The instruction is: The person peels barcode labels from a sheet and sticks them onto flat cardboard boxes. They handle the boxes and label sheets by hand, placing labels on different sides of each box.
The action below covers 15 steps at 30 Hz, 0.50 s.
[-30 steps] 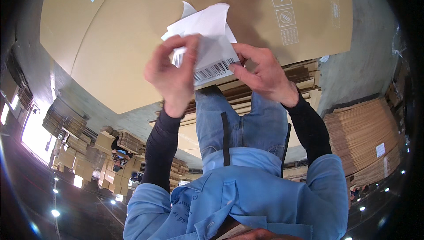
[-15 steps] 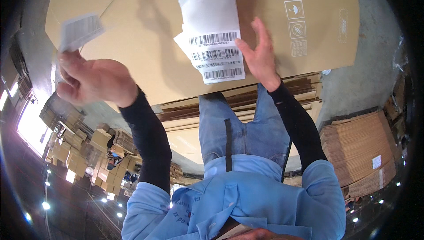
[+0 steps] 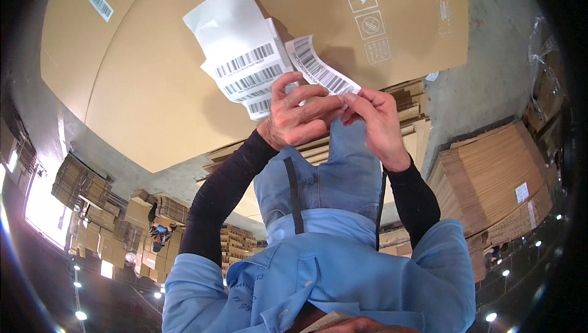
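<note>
holding white label (image 3: 321,68) over cardboard (image 3: 135,94), near its lower edge, with bare room farther left; slanting lengthwise upper left to lower right, pinched low by right hand (image 3: 378,120); cannot tell grip of left hand (image 3: 298,112).

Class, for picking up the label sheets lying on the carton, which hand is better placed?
Probably the left hand: it is right beside the label sheets, whereas the right hand is farther off, pinching the lower end of the loose barcode label.
</note>
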Each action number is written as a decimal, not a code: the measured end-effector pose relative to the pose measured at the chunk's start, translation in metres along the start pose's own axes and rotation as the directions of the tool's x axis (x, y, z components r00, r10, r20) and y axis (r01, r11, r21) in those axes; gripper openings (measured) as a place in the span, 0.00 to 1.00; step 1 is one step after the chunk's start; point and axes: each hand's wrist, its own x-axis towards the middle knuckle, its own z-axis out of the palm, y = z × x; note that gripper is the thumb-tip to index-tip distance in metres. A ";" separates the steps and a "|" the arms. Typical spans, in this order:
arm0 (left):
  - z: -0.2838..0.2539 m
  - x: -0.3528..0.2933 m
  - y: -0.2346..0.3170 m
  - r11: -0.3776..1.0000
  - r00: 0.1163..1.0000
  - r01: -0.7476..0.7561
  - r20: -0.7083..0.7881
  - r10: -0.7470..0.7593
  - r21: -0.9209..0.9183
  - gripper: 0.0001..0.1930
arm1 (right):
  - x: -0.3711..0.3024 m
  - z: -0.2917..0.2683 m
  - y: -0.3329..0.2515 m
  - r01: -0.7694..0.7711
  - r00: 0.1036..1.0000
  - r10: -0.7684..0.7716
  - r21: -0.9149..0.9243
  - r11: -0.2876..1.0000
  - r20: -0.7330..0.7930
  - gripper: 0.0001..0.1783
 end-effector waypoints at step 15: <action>0.072 0.065 -0.034 0.515 0.559 0.823 0.503 -0.660 -0.240 0.30 | -0.027 -0.104 0.003 0.213 0.972 -0.206 0.045 0.976 -0.114 0.13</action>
